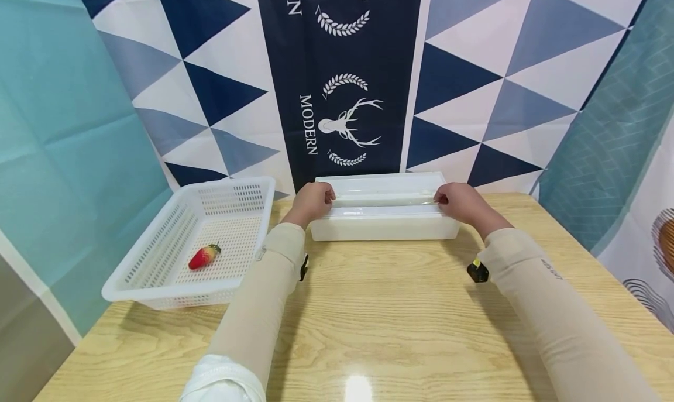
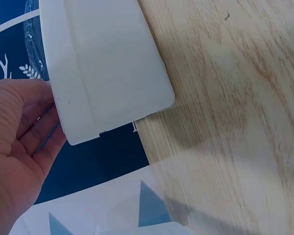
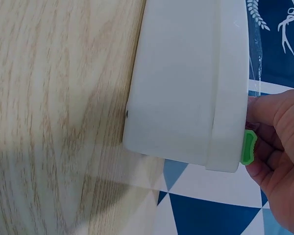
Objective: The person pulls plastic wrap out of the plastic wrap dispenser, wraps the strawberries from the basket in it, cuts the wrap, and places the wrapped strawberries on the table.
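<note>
A long white cling film dispenser [image 1: 385, 229] stands at the back of the table with its top lid raised. Clear cling film [image 1: 383, 201] stretches across its opening between the two hands. My left hand [image 1: 314, 201] pinches the film at the dispenser's left end, and my right hand [image 1: 460, 202] pinches it at the right end. Wrinkled film [image 2: 33, 39] shows beyond the dispenser's edge in the left wrist view. A small green plastic piece [image 3: 248, 147], perhaps the slide cutter, sits at the edge beside my right fingers. The film roll is hidden inside.
A white perforated basket [image 1: 181, 289] sits left of my left forearm, with one red strawberry [image 1: 202, 257] in it. The wooden table [image 1: 389, 320] ends against a patterned cloth [image 1: 347, 51] right behind the dispenser.
</note>
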